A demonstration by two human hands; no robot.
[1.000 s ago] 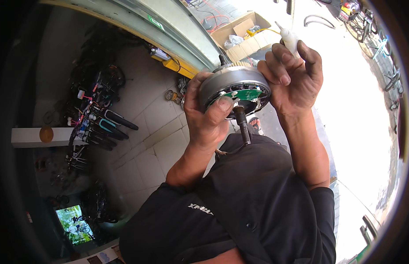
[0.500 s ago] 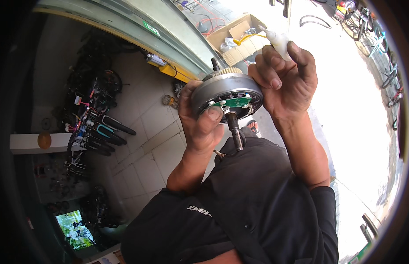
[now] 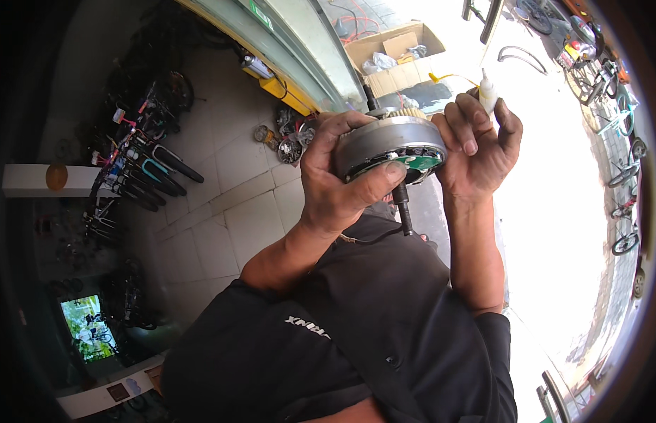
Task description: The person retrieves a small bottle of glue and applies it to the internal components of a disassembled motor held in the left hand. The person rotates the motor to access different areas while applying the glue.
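Note:
A round grey hub motor core (image 3: 388, 138) is held up in front of my chest in my left hand (image 3: 331, 180). My left fingers wrap its far side, and the thumb presses on the near face beside a green circuit board (image 3: 421, 162). From that face a dark axle (image 3: 403, 206) points toward me; a cream toothed gear (image 3: 410, 113) shows on the far side. My right hand (image 3: 479, 158) is closed around a small white squeeze bottle (image 3: 488, 93), nozzle up, with a yellow cap (image 3: 434, 77) on a strap. That hand's edge is against or very near the motor's right rim.
An open cardboard box (image 3: 395, 51) with plastic bags stands beyond the motor. A yellow case (image 3: 289, 95) and a tray of small parts (image 3: 290, 150) lie by the door frame on the left. Bicycles (image 3: 158, 166) stand at the left; more line the bright right side.
Both hands have shifted right in view with the motor and the bottle. The bottle now points more upright, and my left thumb has slid rightward across the motor's near face.

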